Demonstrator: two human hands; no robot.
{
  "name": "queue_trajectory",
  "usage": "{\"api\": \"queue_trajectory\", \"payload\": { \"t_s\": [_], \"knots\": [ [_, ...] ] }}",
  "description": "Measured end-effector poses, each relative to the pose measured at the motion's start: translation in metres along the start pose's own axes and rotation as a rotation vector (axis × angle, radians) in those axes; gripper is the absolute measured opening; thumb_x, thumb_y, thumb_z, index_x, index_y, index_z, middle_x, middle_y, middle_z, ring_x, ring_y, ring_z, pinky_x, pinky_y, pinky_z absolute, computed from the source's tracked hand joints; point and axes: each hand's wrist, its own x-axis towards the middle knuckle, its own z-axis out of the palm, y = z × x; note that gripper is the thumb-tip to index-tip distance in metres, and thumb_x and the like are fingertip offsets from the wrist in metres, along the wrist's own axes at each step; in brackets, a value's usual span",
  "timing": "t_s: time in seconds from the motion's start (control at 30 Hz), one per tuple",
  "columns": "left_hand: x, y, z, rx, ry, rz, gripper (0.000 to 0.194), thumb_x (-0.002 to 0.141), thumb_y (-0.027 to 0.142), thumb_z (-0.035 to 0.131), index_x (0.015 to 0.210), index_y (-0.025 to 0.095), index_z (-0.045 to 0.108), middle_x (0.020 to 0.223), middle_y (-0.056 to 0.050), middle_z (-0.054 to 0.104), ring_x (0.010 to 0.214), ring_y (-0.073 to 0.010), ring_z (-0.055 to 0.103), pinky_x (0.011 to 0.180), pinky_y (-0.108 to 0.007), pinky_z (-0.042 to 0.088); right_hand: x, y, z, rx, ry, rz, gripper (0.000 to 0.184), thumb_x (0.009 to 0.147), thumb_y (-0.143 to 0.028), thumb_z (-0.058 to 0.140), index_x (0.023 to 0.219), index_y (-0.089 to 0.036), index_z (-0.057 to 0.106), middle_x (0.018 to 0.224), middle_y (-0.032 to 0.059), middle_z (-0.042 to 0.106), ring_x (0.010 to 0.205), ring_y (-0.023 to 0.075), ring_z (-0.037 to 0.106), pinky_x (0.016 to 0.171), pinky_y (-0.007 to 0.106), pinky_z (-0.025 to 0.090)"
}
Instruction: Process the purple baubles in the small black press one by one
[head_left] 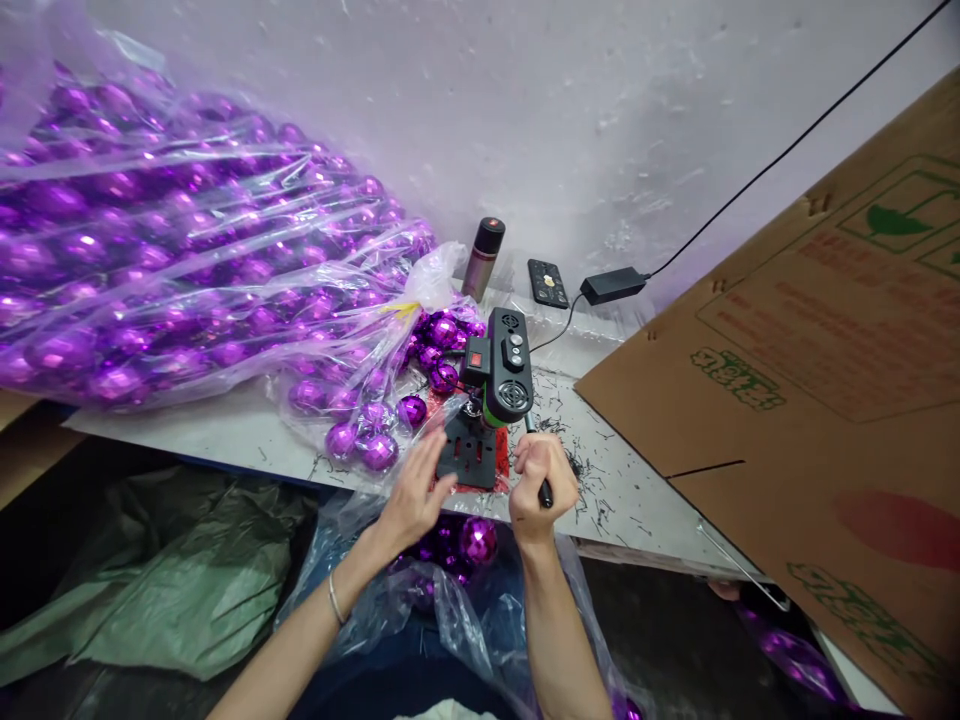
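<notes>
A small black bench drill press (501,375) stands on the white table (225,435) with a black slotted base plate (469,452) below it. My right hand (541,482) is closed round the drill's black lever handle. My left hand (417,490) hovers with fingers spread at the left edge of the base plate and holds nothing that I can see. Shiny purple ball ornaments (375,448) lie loose just left of the drill. More purple balls (474,540) sit in a clear bag on my lap.
A huge clear bag of purple balls (150,260) fills the left of the table. A metal flask (483,258), a remote (547,282) and a power adapter (613,286) sit by the wall. A cardboard box (825,400) leans at right. Dark shavings litter the table.
</notes>
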Motion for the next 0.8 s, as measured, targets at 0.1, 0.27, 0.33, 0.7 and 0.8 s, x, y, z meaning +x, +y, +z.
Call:
{"api": "queue_trajectory", "payload": {
  "t_s": [0.1,0.27,0.33,0.7,0.8],
  "knots": [
    [0.038,-0.022,-0.012,0.160,0.115,-0.176,0.050,0.105,0.027,0.041,0.153,0.015,0.044,0.152,-0.019,0.056,0.145,-0.0313,0.049,0.121,-0.054,0.041,0.001,-0.001,0.000,-0.004,-0.001,-0.018,0.034,0.099,-0.009,0.043,0.068,-0.021,0.047,0.065,-0.0019,0.050,0.065,0.0123,0.055,0.059,0.029,0.040],
    [0.078,-0.037,-0.023,0.447,-0.136,-0.338,0.051,0.092,0.014,0.054,0.143,0.011,0.055,0.142,-0.026,0.060,0.134,-0.0403,0.057,0.114,-0.060,0.041,0.001,-0.001,-0.001,-0.054,-0.022,-0.024,0.034,0.099,-0.010,0.042,0.068,-0.022,0.047,0.066,-0.0012,0.053,0.064,0.0128,0.055,0.059,0.030,0.040],
    [0.084,-0.033,-0.024,0.468,-0.233,-0.358,0.057,0.089,0.012,0.057,0.146,0.015,0.052,0.140,-0.025,0.060,0.124,-0.0395,0.063,0.110,-0.060,0.044,0.001,-0.001,-0.002,-0.051,-0.020,-0.024,0.034,0.099,-0.011,0.042,0.068,-0.022,0.047,0.066,-0.0010,0.054,0.064,0.0129,0.055,0.059,0.029,0.040],
    [0.063,-0.015,-0.037,-0.833,0.043,-0.702,0.058,0.087,0.053,0.064,0.135,0.022,0.050,0.117,-0.009,0.067,0.090,-0.0224,0.072,0.075,-0.037,0.062,0.015,-0.010,-0.003,-0.009,-0.046,0.059,0.034,0.101,-0.015,0.045,0.068,-0.021,0.048,0.065,-0.0023,0.050,0.061,0.0111,0.051,0.059,0.028,0.039],
    [0.049,-0.001,-0.024,-0.945,-0.094,-0.754,0.063,0.087,0.056,0.067,0.138,0.023,0.051,0.118,-0.010,0.070,0.085,-0.0216,0.073,0.068,-0.034,0.062,0.020,-0.012,-0.003,-0.011,-0.061,0.086,0.035,0.102,-0.017,0.045,0.067,-0.022,0.045,0.064,-0.0029,0.047,0.061,0.0110,0.049,0.059,0.029,0.037]
  ]
}}
